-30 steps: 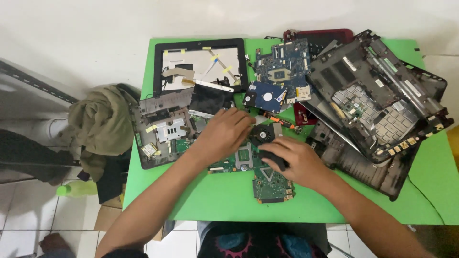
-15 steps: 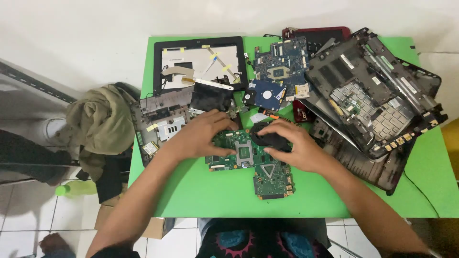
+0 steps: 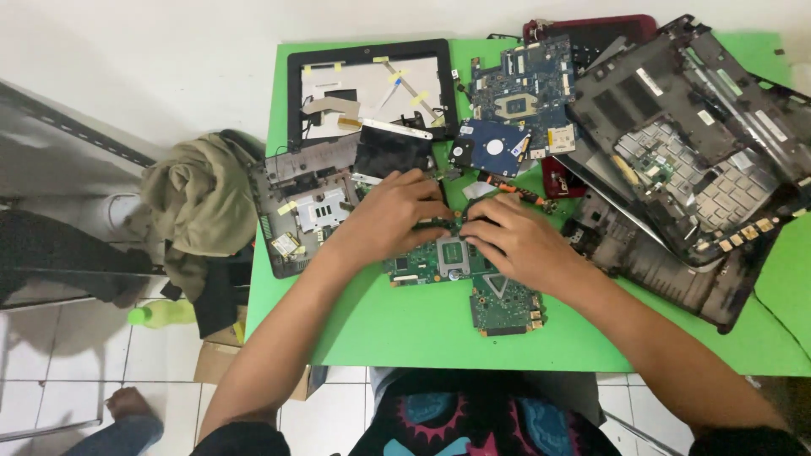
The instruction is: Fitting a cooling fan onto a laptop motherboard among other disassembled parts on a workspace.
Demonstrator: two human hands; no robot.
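Head view: green circuit board (image 3: 473,283) flat on the green counter (image 3: 397,333), near edge, middle, partly under both hands. Left hand (image 3: 393,218) pressing on its far left part, right hand (image 3: 517,241) on its far right, fingertips nearly meeting; grip itself impossible to tell. Dismantled laptop shell (image 3: 701,160) off right.

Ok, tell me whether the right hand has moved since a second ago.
Yes. The right hand has slid left along the green circuit board, toward the left hand, away from the black laptop shell.
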